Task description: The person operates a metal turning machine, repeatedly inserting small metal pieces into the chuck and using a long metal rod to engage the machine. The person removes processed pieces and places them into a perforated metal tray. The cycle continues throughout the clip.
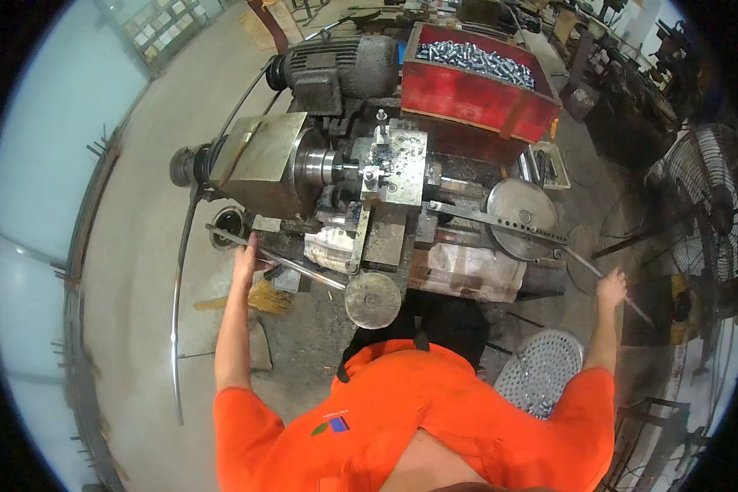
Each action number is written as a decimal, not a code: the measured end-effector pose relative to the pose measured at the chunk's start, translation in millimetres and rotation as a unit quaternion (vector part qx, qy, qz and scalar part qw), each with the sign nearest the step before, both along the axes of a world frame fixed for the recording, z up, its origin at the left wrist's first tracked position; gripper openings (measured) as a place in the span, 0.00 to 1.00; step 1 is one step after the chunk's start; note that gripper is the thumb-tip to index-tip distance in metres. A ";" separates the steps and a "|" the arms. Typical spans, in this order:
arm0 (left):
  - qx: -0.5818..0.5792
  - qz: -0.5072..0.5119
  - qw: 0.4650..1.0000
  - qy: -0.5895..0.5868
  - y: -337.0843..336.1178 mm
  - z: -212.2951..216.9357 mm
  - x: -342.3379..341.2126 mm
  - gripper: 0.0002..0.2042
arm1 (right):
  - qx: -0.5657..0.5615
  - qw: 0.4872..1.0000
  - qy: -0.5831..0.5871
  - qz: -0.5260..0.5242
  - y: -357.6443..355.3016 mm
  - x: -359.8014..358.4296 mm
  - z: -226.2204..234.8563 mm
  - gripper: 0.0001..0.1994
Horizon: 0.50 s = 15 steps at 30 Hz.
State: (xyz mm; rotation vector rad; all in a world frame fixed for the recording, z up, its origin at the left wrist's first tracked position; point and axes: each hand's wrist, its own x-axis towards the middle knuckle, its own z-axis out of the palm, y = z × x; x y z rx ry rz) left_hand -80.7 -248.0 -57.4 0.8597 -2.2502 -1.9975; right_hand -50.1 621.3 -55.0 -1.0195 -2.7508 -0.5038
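At the lathe point(361, 189), the left hand point(244, 256) has its fingers closed on the long lever point(291, 264) at 9 o'clock, the right hand point(611, 287) grips the curved handle point(603, 283) at 3 o'clock, and the red bin point(467, 98) at 12 o'clock already holds many finished metal pieces point(476, 61).

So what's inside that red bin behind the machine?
The red bin is heaped with small shiny metal cylinders, all much alike. Only the top layer shows; the bin's walls hide how deep the pile goes and whatever lies beneath it.
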 end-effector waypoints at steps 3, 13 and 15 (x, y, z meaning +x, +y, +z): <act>0.029 0.087 0.992 0.092 -20.4 -12.7 21.3 0.25 | 0.009 0.989 0.066 0.130 -52.4 -12.2 -19.5 0.39; -0.559 -0.213 0.770 -0.222 -8.1 -108.0 28.4 0.26 | -0.353 0.909 0.048 0.217 -203.4 90.2 -45.1 0.24; -0.527 -0.071 0.818 -0.219 26.0 -140.3 40.7 0.25 | -0.356 0.906 0.051 0.225 -207.4 94.3 -46.8 0.21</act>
